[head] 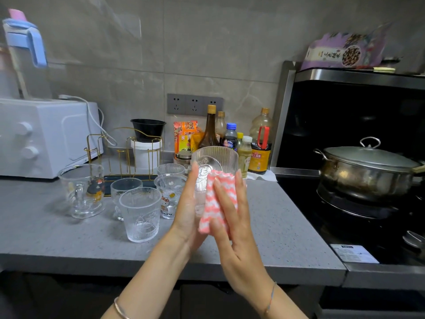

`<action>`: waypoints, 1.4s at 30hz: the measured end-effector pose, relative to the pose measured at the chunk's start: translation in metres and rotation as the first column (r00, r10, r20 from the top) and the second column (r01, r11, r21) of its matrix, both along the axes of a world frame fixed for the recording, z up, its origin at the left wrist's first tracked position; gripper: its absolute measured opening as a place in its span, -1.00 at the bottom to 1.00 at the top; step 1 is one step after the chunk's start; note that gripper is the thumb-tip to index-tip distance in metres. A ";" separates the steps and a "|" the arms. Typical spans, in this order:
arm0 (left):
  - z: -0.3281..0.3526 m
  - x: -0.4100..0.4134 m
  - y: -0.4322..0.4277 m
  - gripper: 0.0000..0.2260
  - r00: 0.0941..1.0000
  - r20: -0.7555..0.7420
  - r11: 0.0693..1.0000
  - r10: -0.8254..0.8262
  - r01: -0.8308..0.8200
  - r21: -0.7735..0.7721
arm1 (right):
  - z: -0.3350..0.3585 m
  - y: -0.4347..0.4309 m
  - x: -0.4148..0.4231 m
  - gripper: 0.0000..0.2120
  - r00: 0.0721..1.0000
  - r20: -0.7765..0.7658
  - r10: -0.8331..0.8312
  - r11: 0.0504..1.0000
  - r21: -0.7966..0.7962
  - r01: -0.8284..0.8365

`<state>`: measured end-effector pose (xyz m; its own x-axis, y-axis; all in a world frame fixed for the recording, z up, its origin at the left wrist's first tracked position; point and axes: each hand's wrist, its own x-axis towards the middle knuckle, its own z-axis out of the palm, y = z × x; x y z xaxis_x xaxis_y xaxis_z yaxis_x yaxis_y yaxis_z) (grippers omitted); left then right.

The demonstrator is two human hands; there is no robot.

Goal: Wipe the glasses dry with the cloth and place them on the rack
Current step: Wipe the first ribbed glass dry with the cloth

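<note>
My left hand (pixel 187 203) holds a clear ribbed glass (pixel 216 157) above the grey counter, its mouth tilted up toward me. My right hand (pixel 232 217) holds a pink-and-white zigzag cloth (pixel 218 201) against the glass's right side, and the cloth's lower end hangs between my palms. Several other clear glasses stand on the counter to the left, among them a cartoon-print mug (pixel 81 189), a ribbed tumbler (pixel 140 212) and a Hello Kitty glass (pixel 170 194). Behind them stands the gold wire rack (pixel 128 146) on a dark tray, with no glass on its prongs.
A white toaster oven (pixel 46 137) sits at the back left with its cord draped by the rack. A black bowl on a white tub (pixel 148 134) and sauce bottles (pixel 259 148) line the wall. At the right a lidded steel pot (pixel 368 169) sits on the black stove.
</note>
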<state>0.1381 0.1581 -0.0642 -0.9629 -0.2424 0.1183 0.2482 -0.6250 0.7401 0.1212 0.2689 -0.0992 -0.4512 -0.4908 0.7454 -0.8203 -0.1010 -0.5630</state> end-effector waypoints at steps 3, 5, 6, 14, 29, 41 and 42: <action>0.001 0.002 0.001 -0.41 0.999 -0.035 0.998 0.013 -0.015 -0.059 | 0.011 -0.002 -0.007 -0.53 0.998 -0.043 -0.039 0.999 -0.002 0.039; 0.001 0.005 0.004 -0.47 0.999 -0.033 0.993 -0.007 0.003 -0.116 | 0.023 -0.002 -0.016 -0.53 0.996 -0.052 -0.070 0.997 -0.021 0.069; -0.001 0.007 0.005 -0.48 1.000 -0.016 0.990 -0.009 0.007 -0.139 | 0.029 -0.002 -0.021 -0.54 0.996 -0.044 -0.074 0.997 -0.029 0.073; 0.002 0.005 0.008 -0.44 0.998 -0.061 1.000 -0.017 0.016 -0.027 | 0.031 -0.006 -0.021 -0.51 1.000 0.015 -0.016 0.998 -0.054 0.017; 0.006 0.007 0.002 -0.38 0.994 0.021 0.992 -0.104 0.105 -0.073 | 0.022 -0.004 -0.017 -0.52 0.997 -0.054 -0.050 0.999 -0.012 0.050; -0.007 0.016 0.000 -0.53 0.985 0.151 0.934 0.078 -0.019 -0.356 | 0.088 0.014 -0.051 -0.43 0.937 0.311 -0.156 0.937 0.347 0.040; -0.006 0.016 -0.002 -0.49 0.984 0.152 0.928 0.094 -0.032 -0.370 | 0.092 0.015 -0.051 -0.42 0.940 0.310 -0.145 0.924 0.383 0.016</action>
<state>0.1545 0.1560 -0.0707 -0.9606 -0.2730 0.0520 0.1340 -0.2912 0.9472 0.0701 0.2836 -0.0076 -0.6866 -0.6524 0.3209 -0.5801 0.2255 -0.7827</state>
